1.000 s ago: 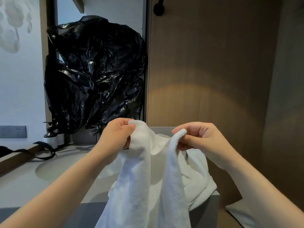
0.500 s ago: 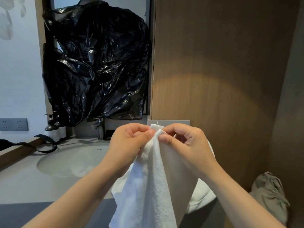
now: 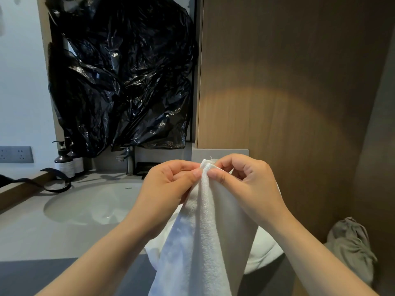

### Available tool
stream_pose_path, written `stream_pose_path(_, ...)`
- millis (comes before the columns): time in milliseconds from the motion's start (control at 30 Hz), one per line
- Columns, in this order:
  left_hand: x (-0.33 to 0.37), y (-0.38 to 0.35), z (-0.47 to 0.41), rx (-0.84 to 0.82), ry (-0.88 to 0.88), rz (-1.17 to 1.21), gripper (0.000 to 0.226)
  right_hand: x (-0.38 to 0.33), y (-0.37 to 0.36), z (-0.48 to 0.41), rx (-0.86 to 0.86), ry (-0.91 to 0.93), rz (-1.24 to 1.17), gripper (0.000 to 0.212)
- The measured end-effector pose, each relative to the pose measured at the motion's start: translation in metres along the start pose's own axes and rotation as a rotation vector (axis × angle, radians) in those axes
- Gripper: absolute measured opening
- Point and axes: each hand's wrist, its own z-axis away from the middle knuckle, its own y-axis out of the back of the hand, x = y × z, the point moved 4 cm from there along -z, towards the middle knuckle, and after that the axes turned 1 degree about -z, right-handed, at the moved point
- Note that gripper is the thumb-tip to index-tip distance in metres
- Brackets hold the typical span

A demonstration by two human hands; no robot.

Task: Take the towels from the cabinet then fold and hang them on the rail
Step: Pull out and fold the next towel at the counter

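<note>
A white towel [image 3: 203,242] hangs down in front of me, folded lengthwise with its two top corners brought together. My left hand [image 3: 168,186] pinches one corner between thumb and fingers. My right hand [image 3: 245,184] pinches the other corner right beside it, so the two hands almost touch. More white towel [image 3: 263,251] lies bunched on the counter edge behind the hanging part. No rail or cabinet is visible.
A round sink [image 3: 89,204] is set in the grey counter [image 3: 25,231], with a tap [image 3: 127,159] and two pump bottles [image 3: 66,161] behind. A black plastic sheet [image 3: 124,77] covers the mirror. A wooden wall panel [image 3: 288,82] stands on the right; grey-brown cloth [image 3: 350,246] lies low right.
My hands were apart a second ago, each holding a towel corner. They came together, so the corners now meet and the towel hangs doubled.
</note>
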Motion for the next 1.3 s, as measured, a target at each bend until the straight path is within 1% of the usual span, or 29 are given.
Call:
stream_pose_path(367, 0.001, 0.005, 0.0, -0.017, 0.013, -0.053, 0.014, 0.003, -0.004, 0.0, 0.017, 0.018, 0.023, 0.01)
stream_pose_path(533, 0.003, 0.004, 0.004, -0.058, -0.014, -0.081, 0.017, 0.004, -0.006, -0.001, 0.019, 0.028, 0.004, 0.012)
stream_pose_path(700, 0.004, 0.007, 0.005, -0.034, -0.037, -0.132, 0.01, 0.003, -0.008, -0.002, -0.031, 0.029, -0.024, 0.01)
stream_pose_path(800, 0.005, 0.009, 0.003, 0.016, -0.082, -0.201, 0.012, 0.001, -0.01, -0.003, -0.083, -0.008, -0.04, 0.01)
stream_pose_path(1000, 0.009, 0.026, -0.01, 0.137, -0.087, -0.261, 0.013, 0.007, 0.002, -0.003, -0.369, -0.074, 0.054, 0.026)
stream_pose_path(1067, 0.011, 0.033, -0.014, 0.17, -0.091, -0.284, 0.013, 0.01, 0.009, -0.002, -0.399, -0.032, 0.116, 0.033)
stream_pose_path(1200, 0.014, 0.046, -0.023, 0.201, -0.088, -0.307, 0.017, 0.018, 0.022, 0.002, -0.44, 0.024, 0.268, 0.054)
stream_pose_path(1300, 0.013, 0.051, -0.028, 0.209, -0.1, -0.345, 0.021, 0.022, 0.029, 0.003, -0.424, 0.064, 0.457, 0.061)
